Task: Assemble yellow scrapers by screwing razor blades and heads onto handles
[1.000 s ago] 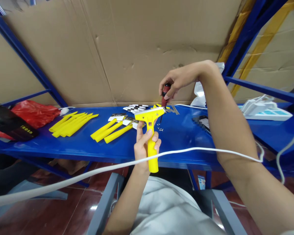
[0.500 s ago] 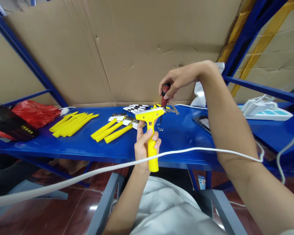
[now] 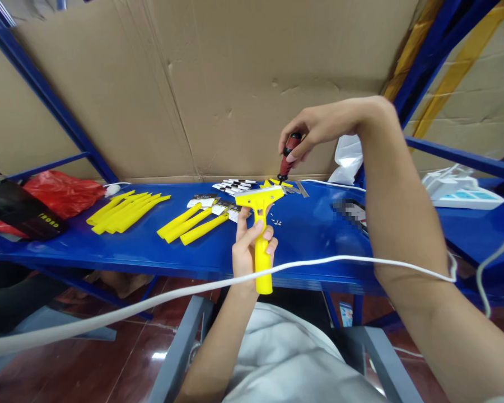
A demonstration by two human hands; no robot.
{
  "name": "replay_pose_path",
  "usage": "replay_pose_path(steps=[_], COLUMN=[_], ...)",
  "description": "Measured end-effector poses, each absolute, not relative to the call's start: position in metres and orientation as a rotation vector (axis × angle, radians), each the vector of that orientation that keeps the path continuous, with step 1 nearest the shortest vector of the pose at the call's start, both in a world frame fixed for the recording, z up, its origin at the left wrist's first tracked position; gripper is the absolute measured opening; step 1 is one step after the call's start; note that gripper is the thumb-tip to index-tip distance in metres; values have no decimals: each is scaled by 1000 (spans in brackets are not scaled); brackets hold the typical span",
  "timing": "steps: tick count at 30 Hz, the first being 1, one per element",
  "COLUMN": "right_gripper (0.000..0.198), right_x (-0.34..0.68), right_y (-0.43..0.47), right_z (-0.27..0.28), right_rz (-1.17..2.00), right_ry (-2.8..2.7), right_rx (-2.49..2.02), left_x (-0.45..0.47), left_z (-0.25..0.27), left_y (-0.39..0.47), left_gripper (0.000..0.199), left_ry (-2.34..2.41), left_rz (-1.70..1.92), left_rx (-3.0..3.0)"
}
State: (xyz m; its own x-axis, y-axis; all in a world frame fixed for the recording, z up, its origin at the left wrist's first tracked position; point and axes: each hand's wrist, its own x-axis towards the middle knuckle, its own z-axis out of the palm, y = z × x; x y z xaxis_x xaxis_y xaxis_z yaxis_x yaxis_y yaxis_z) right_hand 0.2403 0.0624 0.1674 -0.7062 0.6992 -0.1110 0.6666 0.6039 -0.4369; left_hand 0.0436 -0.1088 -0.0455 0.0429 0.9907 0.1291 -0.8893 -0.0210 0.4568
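My left hand (image 3: 247, 246) is closed round the handle of a yellow scraper (image 3: 263, 263), held upright with its wide head (image 3: 258, 196) at the top. My right hand (image 3: 308, 134) grips a red and black screwdriver (image 3: 288, 157) from above, tilted with its lower end close to the right side of the scraper head. Whether the tip touches the scraper I cannot tell. Just behind the head lie loose metal blades (image 3: 302, 189) and small yellow pieces (image 3: 273, 182). Tiny screws (image 3: 276, 222) are scattered on the blue table right of the scraper.
Several yellow handles (image 3: 126, 214) and yellow scrapers with cards (image 3: 193, 224) lie to the left, near black-and-white packets (image 3: 234, 186). A white cable (image 3: 151, 305) crosses in front of me. A phone (image 3: 355, 211) and a white device (image 3: 466, 196) sit right; a red bag (image 3: 63, 193) is far left.
My right hand and the screwdriver have moved slightly to the right and up, and the screwdriver leans more. The scraper in my left hand has shifted only a little to the right.
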Motion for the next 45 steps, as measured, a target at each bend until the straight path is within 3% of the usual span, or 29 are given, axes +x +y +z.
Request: replay_pose_path(steps=[8, 15, 45], right_gripper=[35, 49, 37], right_x=[269, 288, 251], right_y=[20, -8, -18], right_z=[190, 204, 201], right_rz=[420, 61, 177], right_ry=[-2582, -2512, -2693], right_rx=[-1162, -1198, -969], left_x=[43, 48, 49], left_z=[-45, -45, -44], left_y=[-104, -102, -102], left_gripper=[48, 45, 44], left_ry=[366, 422, 429], left_rz=[1374, 1325, 1331], left_rx=[424, 421, 399])
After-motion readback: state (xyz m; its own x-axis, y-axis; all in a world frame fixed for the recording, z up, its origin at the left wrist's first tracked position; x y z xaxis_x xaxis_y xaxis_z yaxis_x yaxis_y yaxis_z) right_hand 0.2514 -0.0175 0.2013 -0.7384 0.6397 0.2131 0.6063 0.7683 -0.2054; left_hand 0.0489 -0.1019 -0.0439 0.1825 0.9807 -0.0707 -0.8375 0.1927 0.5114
